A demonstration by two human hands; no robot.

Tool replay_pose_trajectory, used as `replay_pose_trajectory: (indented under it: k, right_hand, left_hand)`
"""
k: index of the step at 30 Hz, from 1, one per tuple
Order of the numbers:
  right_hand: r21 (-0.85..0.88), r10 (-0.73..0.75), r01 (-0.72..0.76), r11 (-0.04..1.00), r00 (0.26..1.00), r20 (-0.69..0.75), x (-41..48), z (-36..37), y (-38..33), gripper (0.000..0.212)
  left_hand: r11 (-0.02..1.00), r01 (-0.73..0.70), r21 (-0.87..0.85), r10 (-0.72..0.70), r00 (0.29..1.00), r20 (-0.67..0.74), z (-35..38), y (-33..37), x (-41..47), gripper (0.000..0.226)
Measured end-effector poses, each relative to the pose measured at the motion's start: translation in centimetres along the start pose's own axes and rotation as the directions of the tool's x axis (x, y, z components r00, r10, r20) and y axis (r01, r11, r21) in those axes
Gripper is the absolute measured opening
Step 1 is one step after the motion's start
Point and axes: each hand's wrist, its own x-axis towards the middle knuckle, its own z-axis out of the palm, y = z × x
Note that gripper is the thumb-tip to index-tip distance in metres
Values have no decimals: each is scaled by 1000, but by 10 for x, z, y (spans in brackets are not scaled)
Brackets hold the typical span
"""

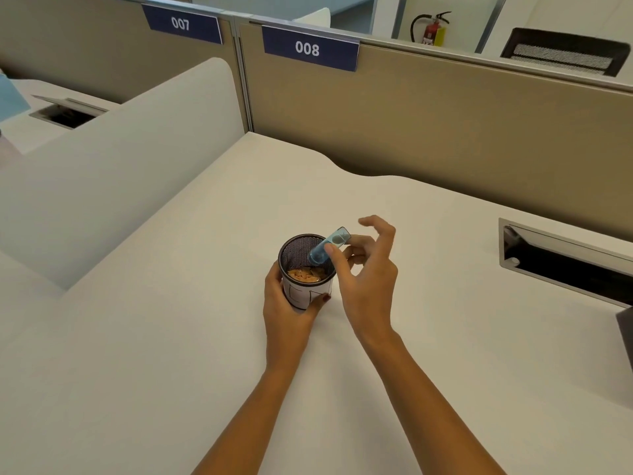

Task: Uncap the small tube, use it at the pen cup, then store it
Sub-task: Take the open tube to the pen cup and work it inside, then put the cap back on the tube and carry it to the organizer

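Note:
A black mesh pen cup with a white paper band stands on the white desk, near its middle. Orange-brown bits lie inside the cup. My left hand wraps around the cup's lower left side. A small clear blue tube is tilted mouth-down over the cup's right rim. My right hand pinches it between thumb and a finger, the other fingers spread. I see no cap.
Beige partition panels with the signs 007 and 008 close the back. A white curved divider stands on the left. An open cable tray slot sits in the desk at the right, with a dark object at the right edge.

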Motion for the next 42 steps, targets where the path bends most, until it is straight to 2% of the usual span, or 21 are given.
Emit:
replay_pose_trajectory:
  k: [4,7,10,13,16,21,27,31,36,42]
  right_hand:
    - [-74,-76,79,994,996,44,-1,3,1,36]
    - [-35,-52,53,998,998,37,-2,3,0,42]
    - [-98,-83,88,991,995,56,-2,4,2,36]
    - [-57,-45,48,997,998,51,-2,4,1,39]
    - [-99,-34,40,994,997,63,-3,4,0,34]
    - [189,204,-186,964,976,-81,-5,-2,-14,41]
    - [541,546,-452,710,838,-17,-14,-21,-32,38]
    - [637,623,-496,589,781,32,-27,-43,-45,34]
    - [650,647,-506,567,762,30,-53,-81,-60,32]
    - [705,699,-477,525,714,-37,-98,-130,-75,28]
  left_hand:
    - [1000,-4,0,4,1000,3,1,-1,0,87]
    - [1000,-9,-2,9,1000,3,1,-1,1,88]
    - [1000,-15,8,15,1000,1,1,-2,1,87]
    - [1000,-15,5,15,1000,0,1,-2,1,87]
    - [1000,-14,2,14,1000,2,1,-2,1,87]
    - [1000,-16,0,16,1000,1,-1,-1,1,85]
    - [1000,2,-5,-2,1000,5,-3,0,0,88]
    - [998,-31,52,32,999,-21,-6,5,-5,96]
    - [998,14,59,-8,996,-93,-11,10,-29,86]
    - [992,128,8,-127,988,-91,-17,31,-76,74]
